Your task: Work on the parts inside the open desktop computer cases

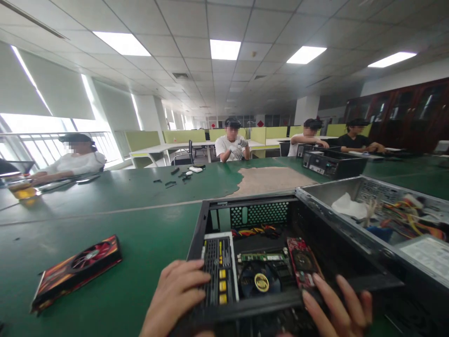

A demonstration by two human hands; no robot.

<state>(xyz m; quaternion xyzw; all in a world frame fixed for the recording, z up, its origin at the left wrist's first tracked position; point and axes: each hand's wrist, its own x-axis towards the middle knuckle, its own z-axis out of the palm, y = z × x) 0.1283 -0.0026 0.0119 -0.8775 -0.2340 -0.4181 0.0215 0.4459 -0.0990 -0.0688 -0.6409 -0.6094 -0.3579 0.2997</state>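
An open black computer case (201,220) lies on the green table in front of me. Inside it I see a power supply (219,274), a fan with a gold centre (261,282), a green memory stick (263,257) and a red graphics card (302,262). My left hand (175,297) rests on the near left of the case, fingers curled over the power supply's edge. My right hand (338,306) lies on the near right rim, fingers stretched out next to the red card. Neither hand holds anything.
A loose red-and-black graphics card (75,271) lies on the table at my left. A second open case (386,220) with cables stands at the right. Small black parts (175,178) lie mid-table. Several people sit along the far side; one works on another case (331,164).
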